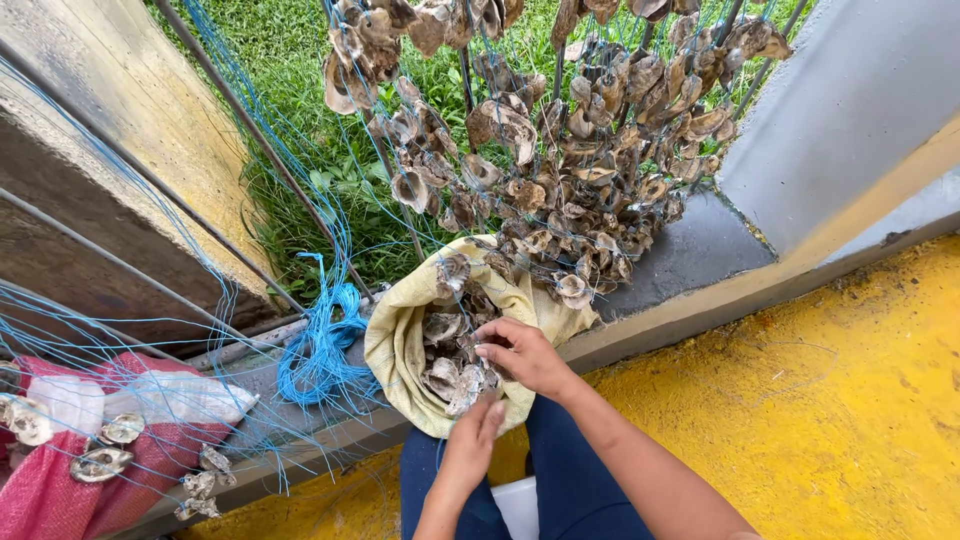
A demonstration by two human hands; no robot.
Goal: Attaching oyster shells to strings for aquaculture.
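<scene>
An open yellow woven sack (395,345) full of grey oyster shells (447,358) leans against the concrete kerb in front of my knees. My right hand (525,355) reaches into the sack's mouth, fingers curled among the shells. My left hand (475,440) rests on the sack's near rim, fingertips touching a shell at the edge. I cannot tell if either hand has a shell gripped. Many shells strung on blue lines (560,150) hang in a thick curtain just above and behind the sack.
A coil of blue cord (318,350) lies left of the sack. A red mesh sack (60,470) with several strung shells sits at lower left. Metal bars (250,130) and a concrete wall stand left, a grey pillar (850,100) right, yellow floor (820,400) beneath.
</scene>
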